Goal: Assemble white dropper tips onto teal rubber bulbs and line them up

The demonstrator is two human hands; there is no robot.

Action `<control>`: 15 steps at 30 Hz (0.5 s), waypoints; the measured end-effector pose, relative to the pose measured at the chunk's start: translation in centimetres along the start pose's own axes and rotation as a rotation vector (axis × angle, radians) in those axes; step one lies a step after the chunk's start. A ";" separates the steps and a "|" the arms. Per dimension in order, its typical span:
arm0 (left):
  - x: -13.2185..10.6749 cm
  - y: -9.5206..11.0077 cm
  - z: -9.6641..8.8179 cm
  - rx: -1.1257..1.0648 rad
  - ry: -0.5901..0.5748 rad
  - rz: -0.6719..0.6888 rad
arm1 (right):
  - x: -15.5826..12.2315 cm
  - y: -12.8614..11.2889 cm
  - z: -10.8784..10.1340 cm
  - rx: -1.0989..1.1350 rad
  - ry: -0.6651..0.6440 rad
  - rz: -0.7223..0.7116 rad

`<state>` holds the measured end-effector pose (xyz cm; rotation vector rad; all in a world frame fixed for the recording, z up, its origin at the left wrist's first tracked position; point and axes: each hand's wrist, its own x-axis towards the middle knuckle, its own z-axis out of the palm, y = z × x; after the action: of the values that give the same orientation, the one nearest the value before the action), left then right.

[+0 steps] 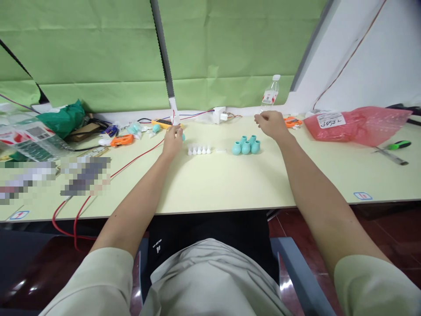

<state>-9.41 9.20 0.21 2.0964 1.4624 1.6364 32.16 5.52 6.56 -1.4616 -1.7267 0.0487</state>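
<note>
My left hand is at the back of the table, its fingers curled against a teal rounded piece that shows only at the hand's right side. To its right, several small white pointed pieces stand in rows. Small clear pieces lie beside them. Several teal bulb-shaped pieces with open necks stand grouped between the hands, nearer my right. My right hand is raised behind and to the right of that group, thumb and fingertips pinched together. Anything between them is too small to make out.
A clear bottle stands behind my right hand. Orange tools, a yellow-black device and a red cable lie leftward. At right are a pink bag and a green-handled screwdriver. A white adapter sits by the wall.
</note>
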 end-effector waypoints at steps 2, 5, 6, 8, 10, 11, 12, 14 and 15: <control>0.2 0.2 -0.7 0.013 0.142 -0.015 | -0.2 -1.6 0.6 0.077 0.162 -0.107; 0.2 1.5 -1.9 -0.009 0.262 0.040 | -1.5 -5.3 2.2 0.196 0.188 -0.295; 0.1 2.3 -2.1 -0.031 0.285 0.060 | -2.1 -6.7 3.0 0.232 0.141 -0.347; -0.4 4.5 -2.0 -0.106 0.284 0.087 | -3.8 -9.2 4.6 0.315 0.005 -0.411; -1.3 6.9 -1.3 -0.264 0.205 0.060 | -5.5 -11.3 6.1 0.399 -0.167 -0.359; -1.9 8.1 -0.8 -0.369 0.136 0.024 | -6.2 -12.1 6.7 0.434 -0.239 -0.277; -2.5 9.1 -0.2 -0.466 0.059 -0.014 | -6.9 -12.6 7.2 0.485 -0.334 -0.182; -3.7 10.7 0.8 -0.592 -0.070 -0.041 | -7.8 -13.3 7.7 0.596 -0.550 -0.026; -4.2 11.3 1.1 -0.617 -0.120 -0.027 | -8.0 -13.4 7.8 0.659 -0.663 0.031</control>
<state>-1.52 0.67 3.52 1.7702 0.7983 1.6399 16.45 -1.68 4.08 -1.0151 -1.9153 1.1160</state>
